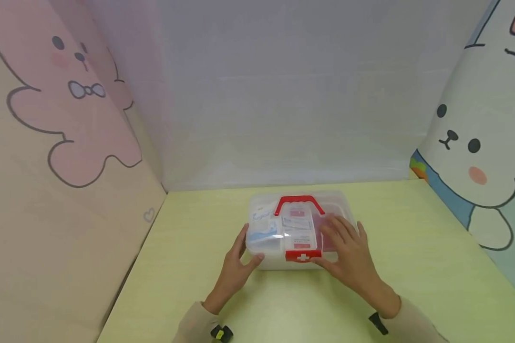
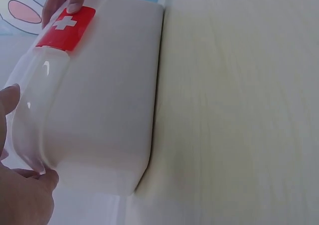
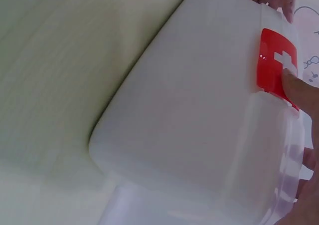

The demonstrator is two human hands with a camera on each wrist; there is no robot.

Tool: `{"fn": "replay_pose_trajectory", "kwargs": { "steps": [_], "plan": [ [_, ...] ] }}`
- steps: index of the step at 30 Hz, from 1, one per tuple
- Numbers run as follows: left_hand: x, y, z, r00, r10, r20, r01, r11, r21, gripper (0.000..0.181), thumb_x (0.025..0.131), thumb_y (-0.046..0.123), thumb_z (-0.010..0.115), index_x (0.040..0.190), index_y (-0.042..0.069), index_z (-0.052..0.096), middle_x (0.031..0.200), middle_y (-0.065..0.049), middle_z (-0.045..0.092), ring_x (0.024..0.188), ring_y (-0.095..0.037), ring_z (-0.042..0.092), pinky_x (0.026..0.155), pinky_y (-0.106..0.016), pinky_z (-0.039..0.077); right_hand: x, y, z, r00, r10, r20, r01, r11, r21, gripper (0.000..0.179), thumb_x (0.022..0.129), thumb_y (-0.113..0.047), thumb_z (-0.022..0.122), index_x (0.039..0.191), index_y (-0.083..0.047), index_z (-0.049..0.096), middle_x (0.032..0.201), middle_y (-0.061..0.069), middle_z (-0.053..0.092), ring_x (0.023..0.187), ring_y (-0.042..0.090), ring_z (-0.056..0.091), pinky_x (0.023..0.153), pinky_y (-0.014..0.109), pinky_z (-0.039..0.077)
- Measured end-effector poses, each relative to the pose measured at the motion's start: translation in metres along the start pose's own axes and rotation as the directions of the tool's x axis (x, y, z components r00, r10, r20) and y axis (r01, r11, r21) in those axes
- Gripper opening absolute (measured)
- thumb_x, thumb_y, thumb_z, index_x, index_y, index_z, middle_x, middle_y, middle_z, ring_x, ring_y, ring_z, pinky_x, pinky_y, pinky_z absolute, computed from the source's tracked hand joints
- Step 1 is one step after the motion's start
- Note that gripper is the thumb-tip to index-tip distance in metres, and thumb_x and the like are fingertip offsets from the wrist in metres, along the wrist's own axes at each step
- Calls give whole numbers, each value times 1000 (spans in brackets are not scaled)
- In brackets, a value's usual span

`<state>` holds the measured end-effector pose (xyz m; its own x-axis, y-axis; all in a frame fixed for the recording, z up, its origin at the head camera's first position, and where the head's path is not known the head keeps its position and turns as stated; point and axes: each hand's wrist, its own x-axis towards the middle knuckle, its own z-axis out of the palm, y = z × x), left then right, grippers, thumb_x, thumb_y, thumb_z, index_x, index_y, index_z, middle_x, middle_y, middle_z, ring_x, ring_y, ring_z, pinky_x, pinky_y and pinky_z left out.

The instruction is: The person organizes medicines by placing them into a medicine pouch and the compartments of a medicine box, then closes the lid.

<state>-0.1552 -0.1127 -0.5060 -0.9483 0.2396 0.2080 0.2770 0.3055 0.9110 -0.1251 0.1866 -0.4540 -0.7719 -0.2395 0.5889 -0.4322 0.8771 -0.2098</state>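
A white first-aid box [image 1: 276, 263] with a clear lid [image 1: 334, 200] sits shut on the table. Its red carry handle [image 1: 300, 197] lies on the lid, and a red latch [image 1: 293, 256] with a white cross is at the front. My left hand [image 1: 235, 270] holds the left front corner, thumb in front and fingers along the side. On the right, my right hand [image 1: 353, 262] spreads its fingers over the lid while its thumb [image 3: 299, 91] presses the latch. Packets [image 1: 263, 228] and a printed pack [image 1: 298, 226] show through the lid.
The pale yellow-green table [image 1: 189, 228] extends around the box. Behind it hangs a plain light curtain [image 1: 283, 119]. Panels with a pink cartoon bear [image 1: 94, 128] and a white cartoon rabbit [image 1: 468, 162] stand at the left and right.
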Motion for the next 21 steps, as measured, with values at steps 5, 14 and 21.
{"fn": "replay_pose_trajectory", "kwargs": {
  "steps": [5,14,21],
  "plan": [
    [4,0,0,1000,12,2,-11,999,-37,82,91,34,70,156,32,20,161,-3,29,145,-32,36,112,-47,35,0,6,7,998,-46,-50,45,999,-25,93,48,-40,96,128,-12,57,142,15,49,132,36,41,100,75,30],
    [15,-5,1,999,34,-1,-34,999,-27,83,93,31,68,157,31,16,162,-7,28,145,-31,34,112,-42,34,-9,35,10,965,242,105,-261,936,239,98,76,-23,83,155,-13,25,161,18,21,136,46,35,93,64,46],
    [27,-9,-1,999,45,10,-45,999,-10,85,93,31,67,159,23,14,163,-11,24,146,-32,32,112,-42,34,-8,46,7,922,328,205,-383,851,358,94,90,-28,71,158,-11,9,156,22,29,130,45,42,96,66,43]
  ]
}}
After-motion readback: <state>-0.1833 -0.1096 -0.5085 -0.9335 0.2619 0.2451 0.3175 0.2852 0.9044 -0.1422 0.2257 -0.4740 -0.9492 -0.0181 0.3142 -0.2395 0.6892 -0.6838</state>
